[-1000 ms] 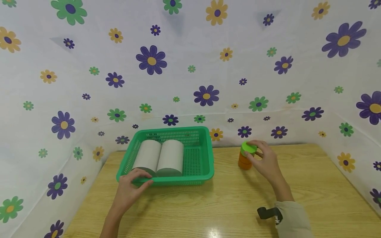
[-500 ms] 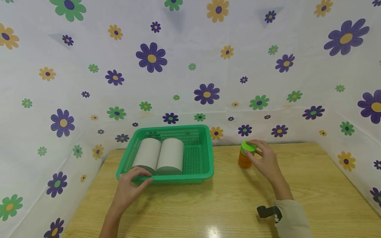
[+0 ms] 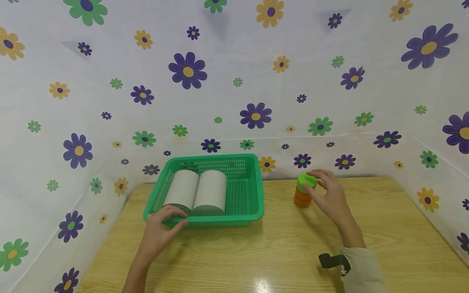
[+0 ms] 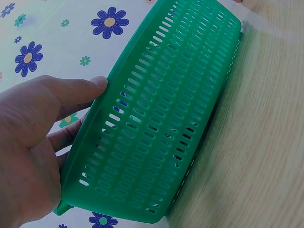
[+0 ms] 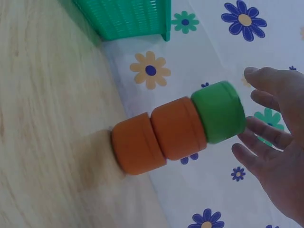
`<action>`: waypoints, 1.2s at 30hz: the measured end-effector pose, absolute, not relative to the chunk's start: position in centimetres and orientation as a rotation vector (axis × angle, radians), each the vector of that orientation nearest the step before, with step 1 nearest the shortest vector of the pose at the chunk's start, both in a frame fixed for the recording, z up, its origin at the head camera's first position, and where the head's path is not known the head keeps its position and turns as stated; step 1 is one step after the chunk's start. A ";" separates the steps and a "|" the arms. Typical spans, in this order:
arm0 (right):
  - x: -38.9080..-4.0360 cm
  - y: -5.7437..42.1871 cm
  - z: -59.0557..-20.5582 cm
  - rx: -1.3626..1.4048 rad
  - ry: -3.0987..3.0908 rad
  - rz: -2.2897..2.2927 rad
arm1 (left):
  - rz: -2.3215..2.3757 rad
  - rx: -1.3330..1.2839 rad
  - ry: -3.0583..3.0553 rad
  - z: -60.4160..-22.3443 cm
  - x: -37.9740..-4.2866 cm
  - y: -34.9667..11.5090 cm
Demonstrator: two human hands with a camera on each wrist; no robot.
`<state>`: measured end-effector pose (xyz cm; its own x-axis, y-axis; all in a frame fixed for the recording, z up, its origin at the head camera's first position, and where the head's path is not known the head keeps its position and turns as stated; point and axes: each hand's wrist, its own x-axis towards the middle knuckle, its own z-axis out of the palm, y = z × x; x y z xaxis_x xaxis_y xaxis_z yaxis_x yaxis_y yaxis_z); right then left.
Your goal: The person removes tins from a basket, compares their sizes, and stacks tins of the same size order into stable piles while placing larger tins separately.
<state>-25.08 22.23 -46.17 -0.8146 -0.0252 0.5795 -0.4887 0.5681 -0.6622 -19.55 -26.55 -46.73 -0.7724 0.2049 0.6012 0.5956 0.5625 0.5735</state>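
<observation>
My left hand [image 3: 158,230] grips the near rim of a green plastic basket [image 3: 227,220]; in the left wrist view the thumb lies outside and the fingers reach behind the rim. Inside the basket, on its left, two white cylinders [image 3: 211,189] lie side by side. Right of it stands an upright stack of two orange cup-like pieces [image 5: 178,128] with a green one [image 5: 218,113] on top. My right hand [image 3: 331,199] is beside that green piece, thumb and fingers spread apart around its top. In the right wrist view the thumb stands off it, while other fingertips are right at its edge.
The wooden table [image 3: 238,260] ends against a white flowered sheet [image 3: 227,97] at the back and sides. A black device [image 3: 331,260] is strapped at the right wrist by the beige sleeve [image 3: 362,270].
My right hand has loosened from the green top piece: thumb and fingers have spread and drawn slightly to the right. The stack stays put. My left hand keeps its grip on the basket rim.
</observation>
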 end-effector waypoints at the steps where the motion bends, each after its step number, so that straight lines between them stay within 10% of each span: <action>1: -25.0 22.2 -45.9 0.407 -2.284 1.169 | -1.103 -0.642 -2.326 -46.7 -19.5 -26.5; 36: -23.1 13.5 -43.4 0.805 -2.314 1.127 | -1.111 -0.664 -2.320 -47.0 -19.5 -26.8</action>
<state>-23.13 13.48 -43.42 -0.7331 -0.3071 0.6068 -0.6671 0.4983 -0.5538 -19.54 -26.82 -46.96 -0.7669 0.2166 0.6042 0.6065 0.5526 0.5717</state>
